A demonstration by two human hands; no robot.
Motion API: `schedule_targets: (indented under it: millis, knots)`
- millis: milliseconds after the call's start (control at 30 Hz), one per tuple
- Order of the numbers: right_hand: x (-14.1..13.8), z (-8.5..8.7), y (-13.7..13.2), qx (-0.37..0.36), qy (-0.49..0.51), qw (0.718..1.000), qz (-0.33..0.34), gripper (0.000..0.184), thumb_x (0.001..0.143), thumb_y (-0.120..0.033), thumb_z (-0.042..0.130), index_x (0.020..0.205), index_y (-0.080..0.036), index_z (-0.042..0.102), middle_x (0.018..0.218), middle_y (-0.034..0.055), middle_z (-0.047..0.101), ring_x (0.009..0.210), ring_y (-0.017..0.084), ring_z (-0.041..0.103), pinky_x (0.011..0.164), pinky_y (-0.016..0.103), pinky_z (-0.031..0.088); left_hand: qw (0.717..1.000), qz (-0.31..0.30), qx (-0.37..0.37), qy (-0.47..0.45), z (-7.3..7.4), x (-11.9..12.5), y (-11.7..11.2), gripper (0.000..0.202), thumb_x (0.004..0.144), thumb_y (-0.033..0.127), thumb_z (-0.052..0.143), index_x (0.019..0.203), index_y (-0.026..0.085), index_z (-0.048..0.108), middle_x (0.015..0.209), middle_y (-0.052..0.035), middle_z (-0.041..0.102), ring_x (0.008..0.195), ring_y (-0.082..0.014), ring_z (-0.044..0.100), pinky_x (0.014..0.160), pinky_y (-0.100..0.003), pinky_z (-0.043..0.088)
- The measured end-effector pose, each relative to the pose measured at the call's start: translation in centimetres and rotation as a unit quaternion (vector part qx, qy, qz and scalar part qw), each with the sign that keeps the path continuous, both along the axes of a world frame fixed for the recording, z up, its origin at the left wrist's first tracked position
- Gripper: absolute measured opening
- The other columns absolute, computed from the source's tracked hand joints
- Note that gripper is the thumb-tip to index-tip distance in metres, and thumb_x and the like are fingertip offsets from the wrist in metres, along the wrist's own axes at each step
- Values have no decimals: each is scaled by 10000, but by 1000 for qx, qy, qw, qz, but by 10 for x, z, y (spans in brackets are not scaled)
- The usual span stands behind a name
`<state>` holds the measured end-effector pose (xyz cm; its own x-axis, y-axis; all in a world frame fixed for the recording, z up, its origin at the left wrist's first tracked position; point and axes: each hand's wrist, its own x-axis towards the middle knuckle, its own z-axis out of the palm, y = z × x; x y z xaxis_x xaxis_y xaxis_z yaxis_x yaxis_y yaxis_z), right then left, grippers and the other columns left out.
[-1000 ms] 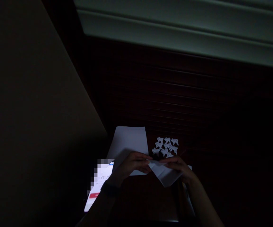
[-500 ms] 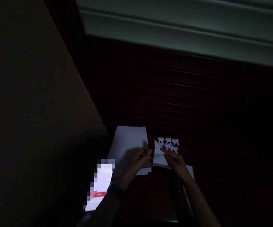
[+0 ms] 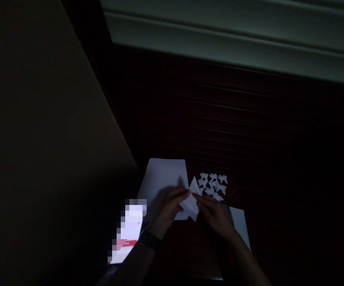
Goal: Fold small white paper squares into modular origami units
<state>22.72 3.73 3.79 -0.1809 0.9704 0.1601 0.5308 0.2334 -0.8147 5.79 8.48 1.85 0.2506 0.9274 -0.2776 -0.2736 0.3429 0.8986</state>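
Note:
Between my two hands is a folded sheet of white paper (image 3: 192, 204), standing as a narrow diamond with a point at top and bottom. My left hand (image 3: 173, 202) pinches its left edge, thumb and fingers pressed together. On the opposite edge, my right hand (image 3: 215, 212) grips the paper with its fingertips. Just beyond the right hand lie several small folded paper figures (image 3: 213, 184) in rows. A stack of white paper (image 3: 166, 174) rests behind and under the left hand. Dim light hides the finer creases.
A lit screen (image 3: 130, 226), partly pixelated, stands left of my left forearm, which wears a dark watch (image 3: 149, 239). Another white sheet (image 3: 241, 224) lies by the right wrist. Dark wooden slats (image 3: 219, 107) rise behind the table (image 3: 186, 254).
The paper has turned from a wide, squarish shape into a narrow upright diamond. My right hand has shifted down and left, uncovering more of the small paper figures.

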Motion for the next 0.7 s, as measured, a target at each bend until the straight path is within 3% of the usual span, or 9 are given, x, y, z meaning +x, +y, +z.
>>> schedule_targets:
  millis: [167,333,467,567,700]
  knots:
    - [3,-2,1,-18,18,999,24,343,863,-306,486,1201,-313,539,885,14,621,793,174,577,729,286,454,994,7,74,83,-3,-1,7,247,670,356,684,792,141,677,758,-56,684,670,-158,622,568,-221,463]
    - [10,0,4,-33,101,994,-24,571,790,-350,595,1317,-281,385,1031,25,611,831,176,581,805,318,453,966,-37,169,192,-11,2,11,178,685,319,664,752,158,699,757,-56,706,705,-187,640,629,-255,484]
    - [14,-6,7,-11,94,995,-39,345,773,-368,608,1093,-245,567,1066,42,610,984,213,550,880,348,412,936,-117,222,245,-12,2,6,160,729,294,616,793,179,708,786,-41,711,739,-186,643,656,-253,481]
    - [16,-13,9,-31,64,997,-29,198,786,-374,589,920,-231,614,910,19,648,875,195,584,797,315,439,926,-134,236,262,-9,2,2,168,732,292,613,818,184,708,812,-35,712,753,-184,644,674,-250,481]
    - [19,-23,10,-60,32,997,-42,182,785,-389,578,798,-217,636,768,3,656,742,180,596,693,280,446,927,-136,239,254,-8,3,2,172,725,286,623,840,191,708,840,-32,714,781,-184,646,701,-255,486]
